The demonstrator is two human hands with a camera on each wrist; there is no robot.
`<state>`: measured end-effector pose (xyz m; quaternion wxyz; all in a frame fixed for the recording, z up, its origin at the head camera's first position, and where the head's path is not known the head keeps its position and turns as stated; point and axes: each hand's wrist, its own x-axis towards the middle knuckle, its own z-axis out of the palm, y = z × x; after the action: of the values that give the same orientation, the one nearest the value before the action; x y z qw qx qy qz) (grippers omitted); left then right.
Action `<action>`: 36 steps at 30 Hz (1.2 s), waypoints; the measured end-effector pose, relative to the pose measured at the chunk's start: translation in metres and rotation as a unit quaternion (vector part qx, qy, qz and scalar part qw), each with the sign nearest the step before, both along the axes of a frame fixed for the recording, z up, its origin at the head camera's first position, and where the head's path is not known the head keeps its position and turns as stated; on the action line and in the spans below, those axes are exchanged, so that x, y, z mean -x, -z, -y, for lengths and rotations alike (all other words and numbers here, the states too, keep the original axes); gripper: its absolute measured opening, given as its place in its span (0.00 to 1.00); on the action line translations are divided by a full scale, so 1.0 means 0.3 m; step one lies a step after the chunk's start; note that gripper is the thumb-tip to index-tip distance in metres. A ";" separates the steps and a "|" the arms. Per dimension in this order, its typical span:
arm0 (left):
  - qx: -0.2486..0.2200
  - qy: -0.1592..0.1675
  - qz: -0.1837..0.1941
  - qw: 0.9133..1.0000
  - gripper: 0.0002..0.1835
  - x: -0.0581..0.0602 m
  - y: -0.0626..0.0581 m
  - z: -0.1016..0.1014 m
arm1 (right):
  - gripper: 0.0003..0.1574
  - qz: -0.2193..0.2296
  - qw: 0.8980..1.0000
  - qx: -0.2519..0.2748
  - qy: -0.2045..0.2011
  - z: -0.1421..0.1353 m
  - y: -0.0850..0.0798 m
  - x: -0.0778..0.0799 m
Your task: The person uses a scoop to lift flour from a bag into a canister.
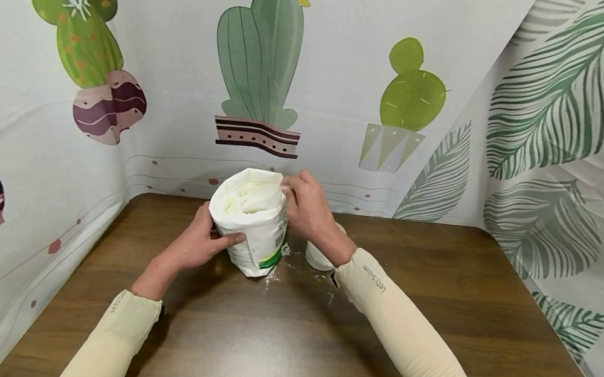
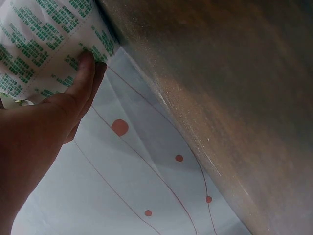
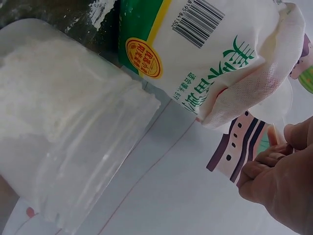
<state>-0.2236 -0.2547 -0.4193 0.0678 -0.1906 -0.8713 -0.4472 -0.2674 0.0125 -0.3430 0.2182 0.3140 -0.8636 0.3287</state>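
Note:
A white flour bag (image 1: 252, 250) with green print stands tilted near the table's back edge, its rolled-down mouth showing white flour (image 1: 241, 199). On its left side my left hand (image 1: 195, 242) holds it, thumb across the front and fingers against the printed side. My right hand (image 1: 308, 204) is at the right of the bag's rim. In the right wrist view the right hand (image 3: 283, 171) pinches the thin handle of a translucent plastic spoon (image 3: 276, 105), whose bowl is partly hidden behind the rim. Beside the bag is a translucent plastic jar (image 3: 63, 98) with a threaded neck and white powder inside.
Spilled flour (image 1: 272, 275) lies on the brown wooden table (image 1: 265, 343) between bag and jar. A printed cloth (image 1: 339, 83) with cacti hangs just behind the table's back edge. My right forearm partly covers the jar in the head view.

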 end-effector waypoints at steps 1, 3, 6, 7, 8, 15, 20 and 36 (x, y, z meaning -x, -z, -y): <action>0.000 0.000 0.000 1.000 0.52 0.000 0.000 0.000 | 0.12 0.004 1.000 0.002 0.002 0.000 -0.001 -0.001; 0.000 0.001 0.002 1.000 0.52 0.000 -0.002 0.000 | 0.13 0.009 1.000 0.005 0.007 -0.002 0.000 0.001; 0.003 -0.001 0.003 1.000 0.52 0.000 -0.003 0.000 | 0.13 0.014 1.000 0.010 0.014 -0.004 0.001 0.001; 0.003 -0.001 0.004 1.000 0.52 0.001 -0.003 0.000 | 0.14 0.015 1.000 0.012 0.015 -0.005 0.001 0.002; 0.003 0.000 0.004 1.000 0.52 0.001 -0.003 -0.001 | 0.14 0.015 1.000 0.015 0.016 -0.006 0.002 0.002; -0.001 0.000 0.005 1.000 0.53 0.002 0.004 0.002 | 0.13 0.023 0.999 0.035 0.027 -0.012 0.009 0.002; -0.006 0.007 -0.002 1.000 0.51 0.006 0.009 0.004 | 0.13 0.031 0.998 0.048 0.029 -0.015 0.010 -0.001; 0.007 -0.001 0.006 1.000 0.54 0.003 0.005 0.001 | 0.12 0.037 0.994 0.101 0.017 -0.037 0.019 -0.006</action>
<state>-0.2245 -0.2551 -0.4207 0.0619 -0.1876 -0.8749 -0.4422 -0.2656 0.0234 -0.3487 0.2226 0.2633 -0.8386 0.4217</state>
